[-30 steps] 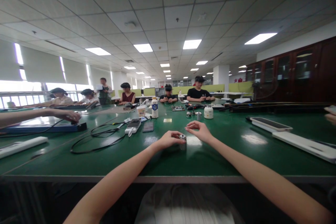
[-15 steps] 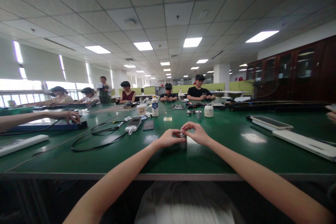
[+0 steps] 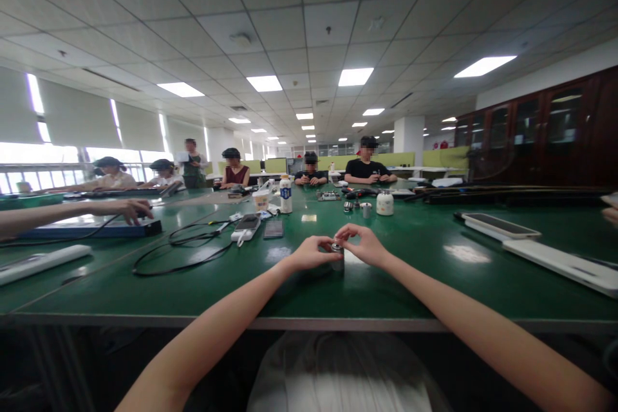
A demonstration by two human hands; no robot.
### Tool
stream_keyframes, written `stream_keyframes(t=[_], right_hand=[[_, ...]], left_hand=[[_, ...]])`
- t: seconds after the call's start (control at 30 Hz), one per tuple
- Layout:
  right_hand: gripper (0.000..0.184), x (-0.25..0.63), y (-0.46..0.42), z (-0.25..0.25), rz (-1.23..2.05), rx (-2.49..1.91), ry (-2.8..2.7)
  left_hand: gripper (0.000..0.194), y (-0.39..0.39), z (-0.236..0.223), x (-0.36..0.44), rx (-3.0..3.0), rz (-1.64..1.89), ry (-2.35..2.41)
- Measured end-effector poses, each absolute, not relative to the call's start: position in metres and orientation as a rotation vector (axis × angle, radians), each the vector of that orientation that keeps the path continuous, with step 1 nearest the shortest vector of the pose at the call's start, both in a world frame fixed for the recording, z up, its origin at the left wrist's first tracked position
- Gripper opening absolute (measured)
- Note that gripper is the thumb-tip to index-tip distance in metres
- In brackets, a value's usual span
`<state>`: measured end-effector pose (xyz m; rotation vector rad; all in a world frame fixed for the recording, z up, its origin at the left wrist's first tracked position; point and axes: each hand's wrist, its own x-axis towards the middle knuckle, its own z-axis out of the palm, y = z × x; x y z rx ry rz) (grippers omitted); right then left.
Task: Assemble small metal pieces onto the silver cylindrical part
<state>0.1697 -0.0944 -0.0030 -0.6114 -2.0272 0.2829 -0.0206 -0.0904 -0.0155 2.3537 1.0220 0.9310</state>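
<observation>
A small silver metal cylinder with a narrower, rounded top stands on the green table in front of me. My left hand is closed around its upper part, thumb on the near side and fingers behind. From the right, my right hand pinches at the cylinder's top with its fingertips. What lies between those fingertips is too small to make out. Farther back are a similar grey metal cylinder, a shiny metal piece and a round white jar.
A black cable, a white handheld device and a dark flat panel lie left. A bottle and cup stand beyond. White flat devices lie right. A co-worker's hand rests over a blue bar.
Both my hands stay at the metal cylinder, almost unmoved. The view has shifted very slightly. The co-worker's hand at left has moved a little.
</observation>
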Motion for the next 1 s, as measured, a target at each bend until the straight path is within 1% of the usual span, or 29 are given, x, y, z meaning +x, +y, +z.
stream_keyframes(t=[0.13, 0.3, 0.43, 0.6, 0.8, 1.0], right_hand=[[0.016, 0.169, -0.095, -0.003, 0.307, -0.645, -2.028], [0.025, 0.173, -0.095, -0.003, 0.320, -0.784, -1.874], [0.031, 0.176, -0.090, -0.005, 0.427, -0.765, -1.812], [0.025, 0.177, -0.086, -0.007, 0.481, -0.734, -1.803], [0.024, 0.177, -0.086, -0.008, 0.448, -0.756, -1.815], [0.022, 0.178, -0.082, -0.010, 0.380, -0.797, -1.833]], left_hand=[[0.046, -0.091, -0.015, -0.020, 2.359, 0.935, 1.031], [0.045, -0.097, -0.012, -0.020, 2.344, 0.946, 1.021], [0.044, -0.099, -0.007, -0.018, 2.305, 1.074, 1.027], [0.036, -0.095, -0.004, -0.017, 2.290, 1.178, 1.047], [0.029, -0.095, -0.006, -0.015, 2.376, 1.211, 1.041], [0.036, -0.080, -0.006, -0.021, 2.225, 1.445, 1.127]])
